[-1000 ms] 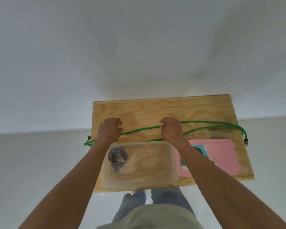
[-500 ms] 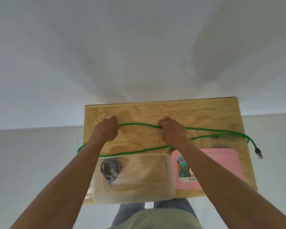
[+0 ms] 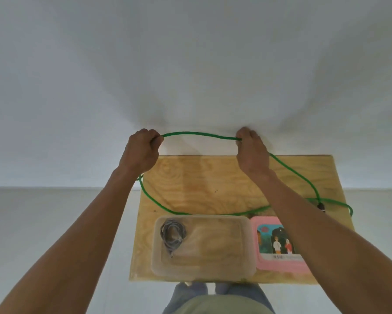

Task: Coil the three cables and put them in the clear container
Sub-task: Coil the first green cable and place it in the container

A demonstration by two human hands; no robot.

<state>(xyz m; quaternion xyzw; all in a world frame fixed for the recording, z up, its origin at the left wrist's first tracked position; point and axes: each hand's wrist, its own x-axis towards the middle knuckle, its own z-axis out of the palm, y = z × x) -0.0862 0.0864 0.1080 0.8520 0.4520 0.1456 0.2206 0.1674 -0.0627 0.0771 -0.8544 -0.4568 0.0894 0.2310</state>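
Note:
A long green cable (image 3: pixel 199 135) stretches between my two fists, raised above the far edge of the wooden table (image 3: pixel 208 182). My left hand (image 3: pixel 140 152) is shut on it at the left, my right hand (image 3: pixel 251 152) at the right. From my left hand the cable loops down across the table to a black plug (image 3: pixel 321 206) at the right. The clear container (image 3: pixel 203 247) sits at the table's near edge. A coiled grey cable (image 3: pixel 172 233) lies in its left end.
A pink lid (image 3: pixel 278 244) with a picture label lies right of the container, partly under my right forearm. A white wall stands behind the table. My legs show below the near edge, over a pale floor.
Both hands have lifted the green cable up and away from the tabletop, and the slack now hangs in a wide loop. The plug end has slid in from the right edge.

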